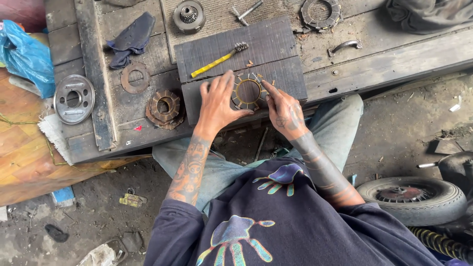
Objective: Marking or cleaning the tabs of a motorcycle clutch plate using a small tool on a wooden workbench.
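Crouched at the desk, left hand spread flat pins a clutch plate; right hand fingers pinch its rim, risking slippage.

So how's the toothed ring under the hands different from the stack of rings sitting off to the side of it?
The toothed ring lies single and flat on the dark board; the stack of rings is several discs piled unevenly on the bench. The toothed ring is held by the left hand and touched by the right hand; the stack is untouched. The ring looks yellowish with pale teeth; the stack looks rusty brown. Both are round with an open centre.
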